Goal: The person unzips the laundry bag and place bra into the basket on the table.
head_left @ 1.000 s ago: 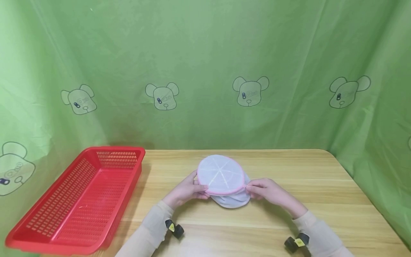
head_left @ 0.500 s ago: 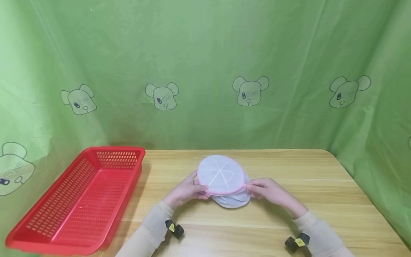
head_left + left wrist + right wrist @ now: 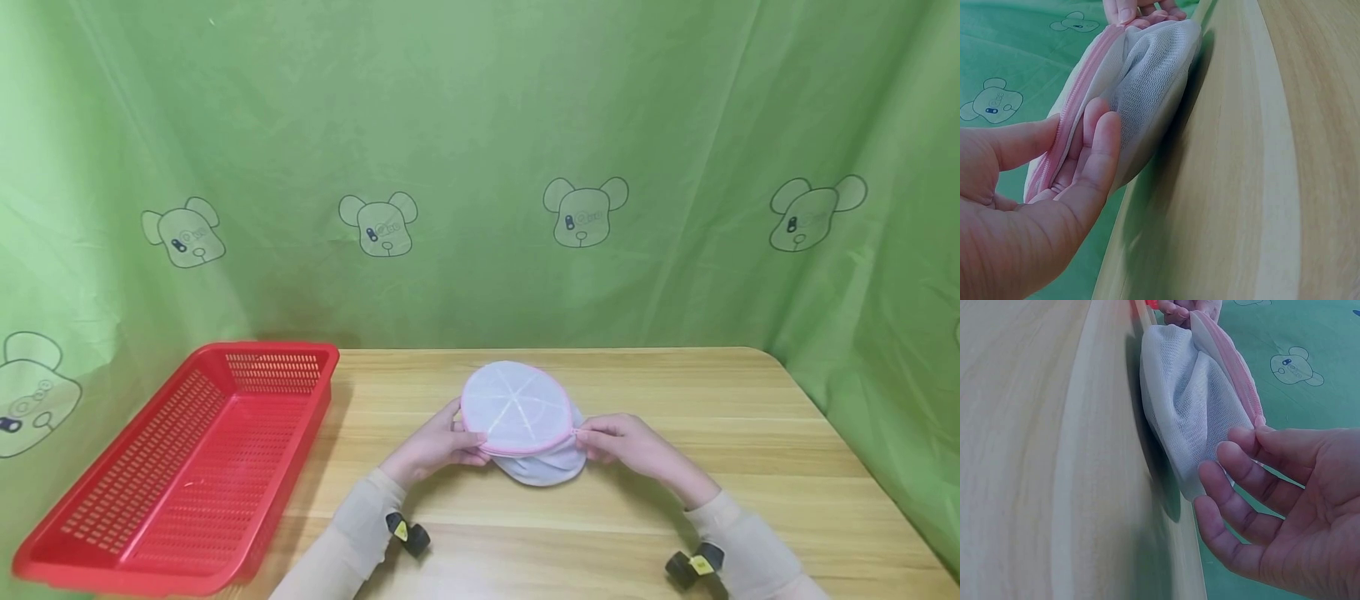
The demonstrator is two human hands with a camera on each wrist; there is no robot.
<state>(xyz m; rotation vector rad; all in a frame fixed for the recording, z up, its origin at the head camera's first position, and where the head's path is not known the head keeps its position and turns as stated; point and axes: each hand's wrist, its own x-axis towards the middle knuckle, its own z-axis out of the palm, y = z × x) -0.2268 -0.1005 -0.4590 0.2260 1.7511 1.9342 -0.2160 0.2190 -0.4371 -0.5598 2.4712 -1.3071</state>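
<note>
A white mesh laundry bag (image 3: 517, 407) with a round top and a pink zipper rim is held just over the table. Its mesh side (image 3: 1154, 75) sags in folds in the left wrist view. My left hand (image 3: 437, 442) grips the rim at its near left, thumb on top and fingers beneath. At the rim's right edge, my right hand (image 3: 626, 446) pinches the pink zipper pull between thumb and forefinger. In the right wrist view the other fingers (image 3: 1235, 512) of that hand are loosely bent beside the mesh. The zipper looks closed along the visible edge (image 3: 1072, 106).
A red plastic basket (image 3: 281, 500) with slotted walls stands at the left of the wooden table (image 3: 750, 433). Green curtains (image 3: 480, 108) printed with bear heads surround the back and sides. Each wrist carries a small black camera (image 3: 408, 533).
Almost nothing differs. The right hand and the zipper pull have shifted very slightly to the right, while the left hand and the bag's top stay in place.
</note>
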